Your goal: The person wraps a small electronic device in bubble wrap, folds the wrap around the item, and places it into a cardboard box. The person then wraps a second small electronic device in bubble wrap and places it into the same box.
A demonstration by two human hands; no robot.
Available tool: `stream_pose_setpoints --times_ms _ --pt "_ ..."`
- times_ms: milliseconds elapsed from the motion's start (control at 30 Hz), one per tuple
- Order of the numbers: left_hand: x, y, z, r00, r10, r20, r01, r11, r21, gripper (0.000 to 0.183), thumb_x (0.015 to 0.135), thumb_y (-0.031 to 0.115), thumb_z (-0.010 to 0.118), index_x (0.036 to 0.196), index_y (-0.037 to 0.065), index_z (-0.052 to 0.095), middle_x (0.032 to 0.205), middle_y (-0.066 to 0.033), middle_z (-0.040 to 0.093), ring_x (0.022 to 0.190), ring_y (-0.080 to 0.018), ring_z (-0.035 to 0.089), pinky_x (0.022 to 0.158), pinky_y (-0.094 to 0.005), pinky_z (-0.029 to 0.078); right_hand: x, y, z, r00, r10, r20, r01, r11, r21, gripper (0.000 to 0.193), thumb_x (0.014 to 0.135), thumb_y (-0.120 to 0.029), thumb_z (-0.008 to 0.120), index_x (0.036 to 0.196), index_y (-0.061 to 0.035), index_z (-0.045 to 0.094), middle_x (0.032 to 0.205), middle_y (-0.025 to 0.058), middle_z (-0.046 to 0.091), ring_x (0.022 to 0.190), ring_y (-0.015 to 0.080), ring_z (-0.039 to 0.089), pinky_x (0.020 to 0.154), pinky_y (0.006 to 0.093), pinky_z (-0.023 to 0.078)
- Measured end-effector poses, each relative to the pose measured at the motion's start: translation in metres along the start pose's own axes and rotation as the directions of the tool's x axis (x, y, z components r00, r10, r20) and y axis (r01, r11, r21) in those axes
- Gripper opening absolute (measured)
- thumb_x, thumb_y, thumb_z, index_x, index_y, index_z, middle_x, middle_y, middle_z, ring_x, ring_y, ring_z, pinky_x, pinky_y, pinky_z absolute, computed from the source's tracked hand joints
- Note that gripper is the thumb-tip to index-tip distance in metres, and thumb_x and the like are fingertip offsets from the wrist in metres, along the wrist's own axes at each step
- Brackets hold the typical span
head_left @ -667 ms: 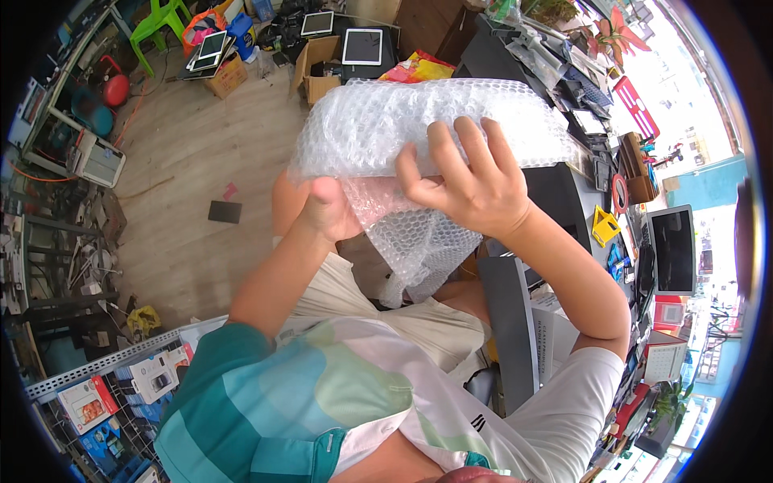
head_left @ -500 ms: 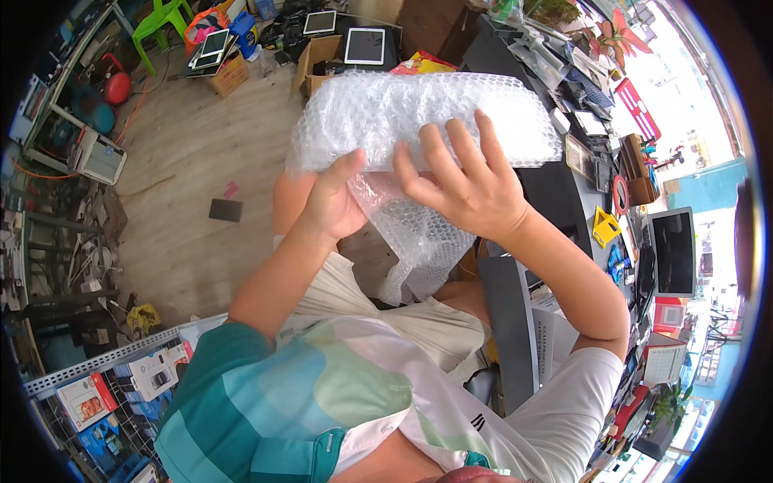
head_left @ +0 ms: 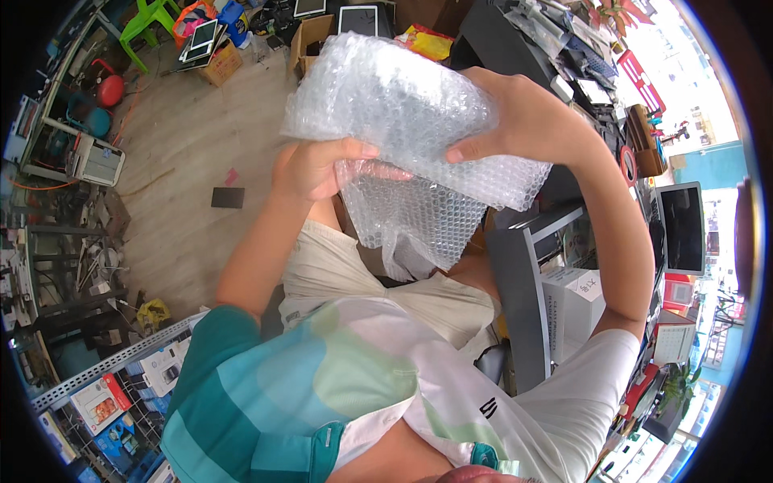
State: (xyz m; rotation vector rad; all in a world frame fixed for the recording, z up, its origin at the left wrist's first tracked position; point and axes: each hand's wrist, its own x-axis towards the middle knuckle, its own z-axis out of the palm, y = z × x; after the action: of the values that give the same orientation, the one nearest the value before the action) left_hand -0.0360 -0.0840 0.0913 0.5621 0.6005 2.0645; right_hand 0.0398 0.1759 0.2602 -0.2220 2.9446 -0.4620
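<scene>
A thick bundle of clear bubble wrap [head_left: 394, 92] is held up in front of me, above my lap. My left hand [head_left: 322, 165] grips its near left edge, with the thumb on top and the fingers under the plastic. Around the right part of the bundle curls my right hand [head_left: 515, 121], its thumb pressing the near side and its fingers hidden behind. A loose sheet of the wrap hangs down from the bundle toward my knees, and a flap sticks out below the right hand. Whatever the bundle may enclose cannot be made out.
On the right stands a dark desk crowded with tools, a red tape roll [head_left: 628, 165] and a monitor [head_left: 683, 228]. A white box [head_left: 576, 302] sits in an open grey drawer [head_left: 519, 298]. A cardboard box [head_left: 310, 40] and tablets lie ahead; a dark flat piece [head_left: 228, 197] lies on the floor.
My right hand has gone from lying spread on the bundle to clasping its right side. The bundle has tilted, its right end lower, and the left hand has shifted slightly left.
</scene>
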Motion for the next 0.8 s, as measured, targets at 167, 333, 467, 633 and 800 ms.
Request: stream_pose_setpoints --times_ms 167,333,467,633,800 --pt "0.006 -0.001 -0.024 0.98 -0.107 0.165 0.124 0.987 -0.098 0.072 0.094 -0.004 0.059 0.162 0.003 0.036 0.156 -0.0304 0.049 0.144 -0.0478 0.05 0.108 -0.0722 0.049 -0.005 0.011 -0.004 1.0 -0.029 0.013 0.027 0.994 0.103 0.075 0.069 -0.04 0.095 0.127 0.0003 0.069 0.099 0.0204 0.077 0.095 0.031 0.076 0.088 0.0386 0.056" --pt "0.017 -0.015 -0.036 0.877 -0.252 0.41 0.247 0.967 0.066 0.076 0.089 0.005 0.063 0.161 0.002 0.038 0.151 -0.0319 0.054 0.145 -0.0458 0.05 0.119 -0.0711 0.036 -0.013 -0.001 -0.006 0.994 0.018 -0.11 -0.025 0.998 -0.064 0.076 0.072 -0.038 0.091 0.134 -0.0021 0.066 0.095 0.0265 0.075 0.09 0.0412 0.075 0.085 0.0442 0.057" --pt "0.027 -0.035 -0.047 0.888 -0.095 0.449 0.211 0.953 -0.216 0.081 0.085 0.017 0.067 0.16 0.001 0.041 0.147 -0.0321 0.058 0.139 -0.0463 0.055 0.125 -0.071 0.024 -0.019 -0.001 -0.002 0.975 -0.028 -0.222 -0.011 0.985 -0.173 0.056 0.074 -0.027 0.09 0.121 -0.0056 0.067 0.095 0.0191 0.075 0.087 0.0387 0.073 0.081 0.0427 0.056" --pt "0.028 -0.037 -0.021 0.957 0.037 0.287 0.081 0.917 -0.39 0.088 0.082 0.028 0.071 0.161 0.003 0.04 0.152 -0.0294 0.054 0.139 -0.0473 0.055 0.124 -0.0727 0.024 -0.025 -0.002 0.017 0.899 -0.254 -0.357 0.106 0.917 -0.384 0.052 0.078 -0.028 0.085 0.122 -0.0127 0.062 0.099 0.0121 0.075 0.088 0.0376 0.073 0.076 0.0487 0.059" --pt "0.02 -0.034 -0.004 0.98 0.098 0.172 -0.05 0.964 -0.263 0.109 0.083 0.059 0.074 0.167 0.008 0.027 0.168 -0.0252 0.035 0.151 -0.0493 0.039 0.121 -0.0787 0.024 -0.024 0.008 0.047 0.724 -0.553 -0.413 0.186 0.733 -0.654 0.046 0.071 -0.014 0.078 0.113 -0.012 0.06 0.118 0.0033 0.073 0.096 0.0219 0.074 0.071 0.0338 0.059"
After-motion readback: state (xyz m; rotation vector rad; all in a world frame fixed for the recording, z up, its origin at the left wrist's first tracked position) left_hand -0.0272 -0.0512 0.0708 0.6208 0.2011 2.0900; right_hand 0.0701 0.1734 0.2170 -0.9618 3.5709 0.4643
